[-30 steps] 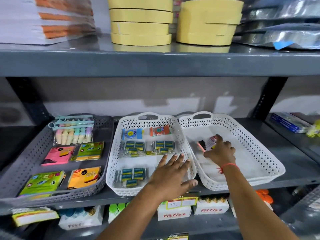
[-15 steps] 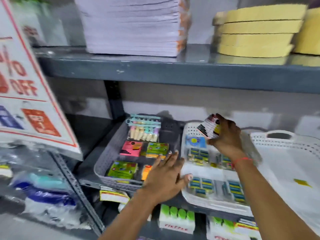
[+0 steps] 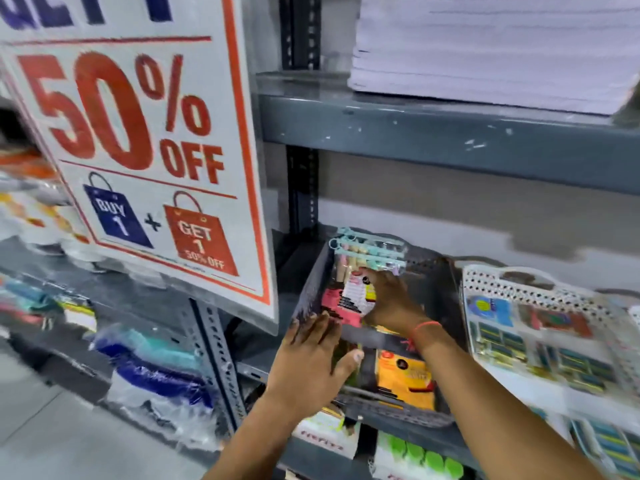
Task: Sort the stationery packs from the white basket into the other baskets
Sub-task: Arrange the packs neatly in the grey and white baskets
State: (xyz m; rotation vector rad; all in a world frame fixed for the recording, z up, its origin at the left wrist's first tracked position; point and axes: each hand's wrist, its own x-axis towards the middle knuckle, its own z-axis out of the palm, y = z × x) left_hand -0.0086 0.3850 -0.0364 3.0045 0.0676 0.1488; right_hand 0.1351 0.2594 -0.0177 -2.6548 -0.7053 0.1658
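Head: right hand (image 3: 388,299) holds pack (image 3: 356,293) upright, long axis vertical.

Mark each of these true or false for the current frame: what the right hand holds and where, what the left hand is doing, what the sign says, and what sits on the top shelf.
1. The right hand holds a small white pack over the grey basket. True.
2. The left hand grips a pack of its own. False: it is open, fingers spread, at the grey basket's front left edge, holding nothing.
3. The sign reads 50% OFF. True.
4. The right hand is inside the white basket. False: the white basket lies to its right, untouched.
5. A stack of white paper sits on the top shelf. True.
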